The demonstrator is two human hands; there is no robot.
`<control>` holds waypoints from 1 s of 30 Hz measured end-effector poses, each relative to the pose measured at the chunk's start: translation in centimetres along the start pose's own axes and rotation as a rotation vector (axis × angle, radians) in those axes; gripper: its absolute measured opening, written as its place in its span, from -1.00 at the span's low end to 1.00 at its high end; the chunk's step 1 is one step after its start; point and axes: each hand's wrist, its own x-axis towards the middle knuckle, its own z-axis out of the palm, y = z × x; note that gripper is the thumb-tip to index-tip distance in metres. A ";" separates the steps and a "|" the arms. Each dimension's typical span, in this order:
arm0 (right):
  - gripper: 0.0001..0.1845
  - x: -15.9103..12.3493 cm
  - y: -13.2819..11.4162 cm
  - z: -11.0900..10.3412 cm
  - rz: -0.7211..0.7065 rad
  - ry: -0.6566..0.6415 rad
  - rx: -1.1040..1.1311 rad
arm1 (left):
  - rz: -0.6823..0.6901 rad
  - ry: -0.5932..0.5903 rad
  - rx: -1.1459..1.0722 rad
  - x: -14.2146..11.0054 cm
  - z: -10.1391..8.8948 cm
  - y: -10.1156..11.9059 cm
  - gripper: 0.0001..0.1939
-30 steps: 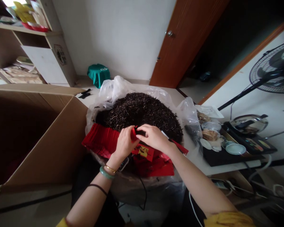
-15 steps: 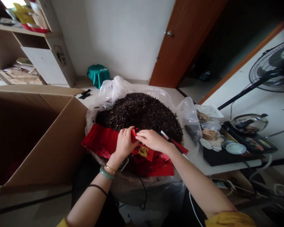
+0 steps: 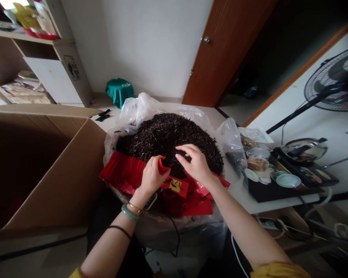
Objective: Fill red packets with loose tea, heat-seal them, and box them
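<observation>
Red packet (image 3: pixel 164 166): held up at the near edge of the tea, pinched by its top corner.
Left hand (image 3: pixel 152 177): mostly closed, thumb and fingers gripping that packet.
Right hand (image 3: pixel 195 164): half open, fingers curved just over the tea, holding nothing I can see.
Loose black tea (image 3: pixel 174 139): a dark heap inside a clear plastic bag (image 3: pixel 142 108).
Stacked red packets (image 3: pixel 123 172): lying against the heap's near left side.
Cardboard box (image 3: pixel 46 162): standing open, left of the bag.
Pedestal fan (image 3: pixel 333 81): off to the right, by the wall.
</observation>
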 end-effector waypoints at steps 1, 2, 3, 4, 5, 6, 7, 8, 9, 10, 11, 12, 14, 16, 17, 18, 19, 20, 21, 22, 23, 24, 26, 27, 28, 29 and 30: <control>-0.74 -0.3 -0.3 0.2 -0.043 -0.034 0.006 | 0.005 0.003 -0.008 0.0 0.0 0.0 -0.56; -0.74 -0.6 -0.7 0.5 -0.081 -0.084 0.008 | 0.012 0.003 -0.014 -0.1 0.0 0.0 -0.56; -0.74 -0.8 -1.0 0.8 -0.109 -0.137 0.002 | 0.020 0.002 -0.019 -0.2 0.0 0.0 -0.55; -0.75 -1.1 -1.2 1.2 -0.120 -0.183 -0.010 | 0.030 0.001 -0.024 -0.3 0.1 0.0 -0.56; -0.76 -1.3 -1.4 1.6 -0.115 -0.214 -0.025 | 0.038 -0.001 -0.028 -0.3 0.1 0.0 -0.56; -0.77 -1.4 -1.5 2.0 -0.099 -0.227 -0.043 | 0.045 0.000 -0.032 -0.4 0.1 0.0 -0.56; -0.78 -1.5 -1.5 2.3 -0.081 -0.224 -0.064 | 0.049 0.004 -0.035 -0.4 0.1 0.0 -0.56; -0.78 -1.5 -1.4 2.5 -0.066 -0.213 -0.090 | 0.050 0.009 -0.037 -0.4 0.2 0.0 -0.56; -0.78 -1.5 -1.4 2.7 -0.057 -0.199 -0.120 | 0.044 0.017 -0.037 -0.4 0.2 0.1 -0.56; -0.78 -1.5 -1.3 2.7 -0.052 -0.187 -0.152 | 0.036 0.027 -0.036 -0.4 0.2 0.1 -0.55; -0.78 -1.4 -1.2 2.8 -0.049 -0.182 -0.178 | 0.025 0.037 -0.035 -0.4 0.2 0.2 -0.54; -0.78 -1.4 -1.2 2.7 -0.044 -0.187 -0.191 | 0.015 0.045 -0.034 -0.4 0.2 0.2 -0.54; -0.80 -1.4 -1.0 2.7 -0.028 -0.223 -0.165 | 0.001 0.053 -0.040 -0.4 0.2 0.2 -0.53; -0.84 -1.4 -0.9 2.7 -0.010 -0.260 -0.093 | -0.005 0.057 -0.058 -0.3 0.2 0.3 -0.52; -0.85 -1.5 -0.9 2.7 -0.006 -0.263 -0.054 | -0.011 0.057 -0.073 -0.3 0.2 0.3 -0.51; -0.87 -1.5 -0.8 2.7 -0.007 -0.252 -0.019 | -0.020 0.055 -0.094 -0.3 0.2 0.3 -0.50; -0.88 -1.5 -0.8 2.7 -0.014 -0.230 0.009 | -0.034 0.049 -0.119 -0.3 0.2 0.4 -0.49; -0.89 -1.4 -0.7 2.7 -0.025 -0.201 0.029 | -0.050 0.038 -0.147 -0.2 0.2 0.4 -0.48; -0.89 -1.4 -0.7 2.6 -0.038 -0.175 0.043 | -0.069 0.025 -0.177 -0.2 0.2 0.4 -0.47; -0.89 -1.3 -0.7 2.4 -0.052 -0.157 0.052 | -0.090 0.011 -0.209 -0.2 0.1 0.4 -0.46; -0.88 -1.2 -0.8 2.2 -0.066 -0.149 0.056 | -0.109 -0.004 -0.242 -0.2 0.0 0.5 -0.45; -0.87 -1.2 -0.8 2.0 -0.081 -0.147 0.057 | -0.127 -0.019 -0.275 -0.2 -0.1 0.5 -0.44; -0.84 -1.0 -0.9 1.4 -0.108 -0.146 0.058 | -0.168 -0.056 -0.347 -0.1 -0.4 0.6 -0.41; -0.83 -1.0 -1.0 1.2 -0.117 -0.142 0.061 | -0.195 -0.085 -0.388 0.0 -0.6 0.7 -0.40; -0.83 -0.9 -1.0 0.9 -0.123 -0.132 0.066 | -0.226 -0.122 -0.434 0.1 -0.8 0.8 -0.40; -0.83 -0.9 -1.1 0.6 -0.129 -0.118 0.072 | -0.260 -0.167 -0.485 0.2 -1.1 0.9 -0.41; -0.84 -0.9 -1.1 0.4 -0.134 -0.099 0.077 | -0.292 -0.219 -0.541 0.3 -1.4 1.0 -0.44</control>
